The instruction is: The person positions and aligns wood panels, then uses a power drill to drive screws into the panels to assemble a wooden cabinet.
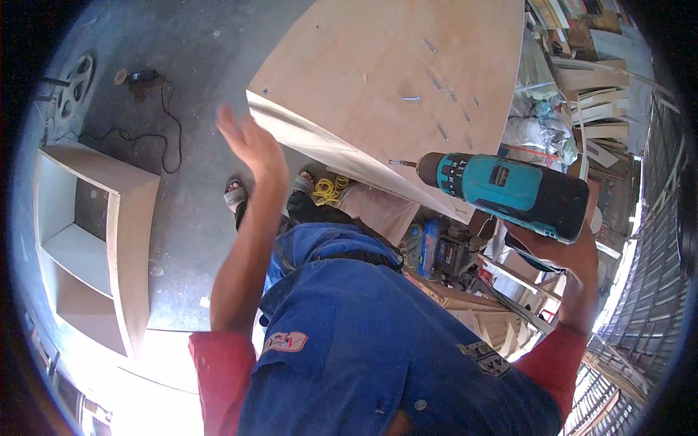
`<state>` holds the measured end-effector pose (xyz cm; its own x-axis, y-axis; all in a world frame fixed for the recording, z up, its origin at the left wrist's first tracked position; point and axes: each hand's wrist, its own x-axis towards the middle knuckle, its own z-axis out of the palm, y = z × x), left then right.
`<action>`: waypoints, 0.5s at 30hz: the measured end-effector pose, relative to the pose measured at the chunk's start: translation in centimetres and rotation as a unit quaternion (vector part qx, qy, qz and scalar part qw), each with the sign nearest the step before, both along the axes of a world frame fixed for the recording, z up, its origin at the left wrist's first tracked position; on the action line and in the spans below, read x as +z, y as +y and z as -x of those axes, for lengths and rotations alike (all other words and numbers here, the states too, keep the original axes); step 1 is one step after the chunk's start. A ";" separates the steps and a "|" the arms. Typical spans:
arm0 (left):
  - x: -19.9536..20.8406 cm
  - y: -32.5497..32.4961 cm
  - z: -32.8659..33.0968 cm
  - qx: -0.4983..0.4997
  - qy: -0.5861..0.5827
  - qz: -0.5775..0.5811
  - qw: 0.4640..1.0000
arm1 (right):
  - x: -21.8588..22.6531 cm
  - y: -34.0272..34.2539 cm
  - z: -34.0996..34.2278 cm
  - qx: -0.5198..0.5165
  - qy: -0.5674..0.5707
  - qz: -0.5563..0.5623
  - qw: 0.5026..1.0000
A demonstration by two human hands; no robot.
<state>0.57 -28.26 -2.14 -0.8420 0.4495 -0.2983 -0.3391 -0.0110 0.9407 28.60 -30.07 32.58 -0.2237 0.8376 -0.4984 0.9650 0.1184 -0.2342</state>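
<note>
Right hand (560,251) grips teal-and-black cordless drill (509,190), bit at the edge of a smooth pale plywood panel (378,73) scattered with loose screws (411,98). Left hand (251,142) raised, fingers spread, holding nothing.

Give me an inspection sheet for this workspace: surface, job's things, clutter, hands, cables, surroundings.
Surface: large plywood panel, tilted, pale face up; grey concrete floor below.
Job's things: teal and black cordless drill, bit tip at the panel's near edge; loose screws scattered on the panel.
Clutter: wood offcuts and white bags at the right; bottle and small machine under the panel; yellow coil by the feet.
Hands: right hand grips the drill from below; left hand raised open, holding nothing, beside the panel's left corner.
Cables: black cord snaking on the floor from a small tool.
Surroundings: open white shelf unit lying at the left; metal grating at the right.
</note>
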 end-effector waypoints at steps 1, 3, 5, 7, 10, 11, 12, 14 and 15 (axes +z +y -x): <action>1.2 -2.4 -1.8 -0.088 -0.081 0.029 0.992 | 0.0 0.2 0.0 0.021 -0.009 0.000 1.000; 3.9 -7.2 -5.6 -0.363 -0.154 0.025 0.919 | 0.0 0.5 -0.2 0.037 -0.001 -0.001 0.999; 6.2 -10.0 -9.8 -0.390 -0.462 0.056 0.794 | -0.3 0.6 -0.6 0.068 -0.001 -0.010 0.998; 7.6 -10.4 -11.3 -0.439 -0.447 -0.063 0.777 | -0.5 0.7 -1.0 0.097 -0.007 -0.046 0.994; 9.4 -9.1 -11.4 -0.452 -0.491 -0.110 0.736 | -0.5 0.4 -1.3 0.081 0.021 -0.029 0.996; 10.1 -8.8 -11.1 -0.446 -0.498 -0.111 0.735 | -0.5 0.3 -1.4 0.076 0.015 -0.025 0.997; 10.8 -8.6 -10.8 -0.439 -0.505 -0.112 0.735 | -0.3 0.1 -1.3 0.070 0.010 -0.022 0.997; 12.3 -8.9 -10.3 -0.442 -0.518 -0.093 0.726 | -0.1 0.0 -1.1 0.082 -0.005 -0.028 0.996; 12.8 -8.9 -10.2 -0.444 -0.525 -0.084 0.721 | 0.0 0.0 -1.0 0.100 -0.016 -0.039 0.994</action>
